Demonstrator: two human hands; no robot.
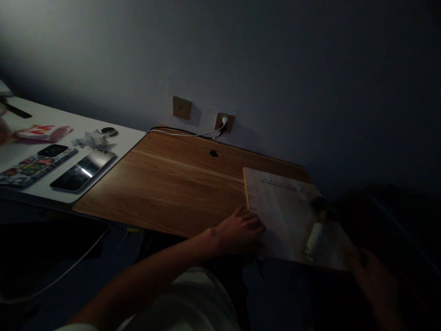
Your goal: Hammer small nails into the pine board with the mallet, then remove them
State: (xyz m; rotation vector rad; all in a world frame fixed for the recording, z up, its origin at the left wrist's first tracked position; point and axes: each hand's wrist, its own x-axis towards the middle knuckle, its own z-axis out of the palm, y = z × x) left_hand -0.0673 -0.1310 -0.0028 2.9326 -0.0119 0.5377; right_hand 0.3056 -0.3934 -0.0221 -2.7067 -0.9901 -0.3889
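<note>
A pale flat board (279,216) rests at the right end of the wooden table. My left hand (243,230) is closed at the board's near left edge, fingers curled over its top. At the near right corner my right hand (372,273) grips the board's edge, dim and partly lost in shadow. Lying on the board is a mallet-like tool (315,236) with a dark head and a light handle; its exact kind is hard to tell in this light. Along the far side of the board runs a row of small marks or pieces (284,185), too small to name.
The wooden table (165,179) meets a white table (127,133) on the left. There lie a tablet (82,171), a phone in a patterned case (34,165), crumpled plastic (93,139) and a red-and-white packet (44,132). Cables run to a wall socket (225,122).
</note>
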